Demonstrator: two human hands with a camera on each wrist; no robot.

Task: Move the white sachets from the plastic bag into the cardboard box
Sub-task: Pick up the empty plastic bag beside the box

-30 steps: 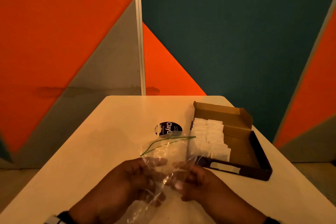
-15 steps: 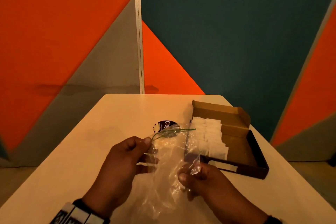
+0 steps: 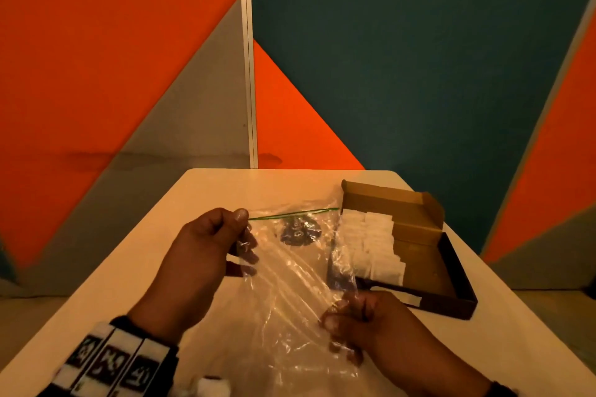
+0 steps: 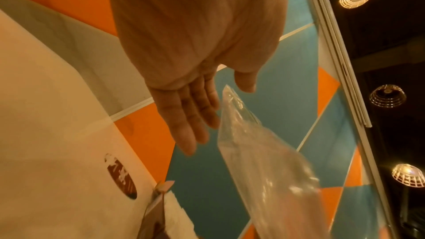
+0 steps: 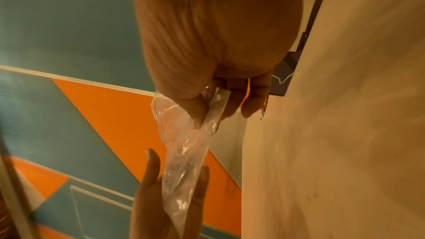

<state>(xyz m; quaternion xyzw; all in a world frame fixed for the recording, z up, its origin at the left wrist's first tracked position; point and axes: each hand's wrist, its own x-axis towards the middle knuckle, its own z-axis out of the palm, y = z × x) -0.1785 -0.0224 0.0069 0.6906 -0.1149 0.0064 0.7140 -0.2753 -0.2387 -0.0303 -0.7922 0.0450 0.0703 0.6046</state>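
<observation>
A clear plastic bag point(image 3: 290, 284) with a green zip strip is stretched between both hands above the table, and I see no sachets in it. My left hand point(image 3: 245, 232) pinches its top left corner, thumb on the zip edge and fingers behind the film. My right hand point(image 3: 338, 322) pinches the bag's lower right part. The right wrist view shows the bag point(image 5: 184, 152) running from my right hand point(image 5: 220, 108) down to the left hand. At the right stands the open cardboard box point(image 3: 383, 200) with several white sachets point(image 3: 371, 245) stacked in its left half.
A round black sticker point(image 3: 298, 232) lies on the pale table point(image 3: 161, 267), seen through the bag. The box's right half point(image 3: 419, 255) is bare cardboard. Orange, grey and teal wall panels stand behind the table's far edge.
The hands have drawn apart: the left went up and left with the zip edge, the right came back toward me. The crumpled bag now hangs spread out.
</observation>
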